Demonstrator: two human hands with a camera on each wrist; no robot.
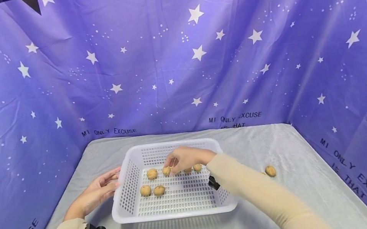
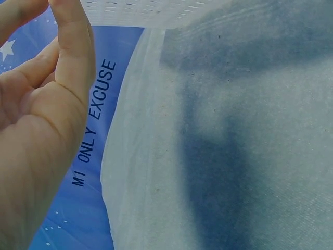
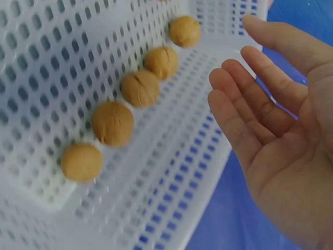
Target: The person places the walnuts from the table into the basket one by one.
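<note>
A white perforated plastic basket [image 1: 179,214] stands on the table with several walnuts [image 1: 159,190] inside. My left hand [image 1: 97,189] is at the basket's left side, fingers extended and fingertips right at the outer wall. My right hand [image 1: 189,157] reaches into the basket from the right, its fingertips close by a walnut [image 1: 166,170] in the back row. In the right wrist view that hand [image 3: 281,114] has its fingers apart with nothing between them, beside a row of walnuts [image 3: 112,124] along the wall. In the head view it partly covers the row.
Grey cloth [image 1: 319,193] covers the table. To the right of the basket lies a loose walnut [image 1: 270,171], with part of another showing beside the right sleeve [image 1: 259,185]. A purple curtain [image 1: 162,55] with stars encloses the back and sides.
</note>
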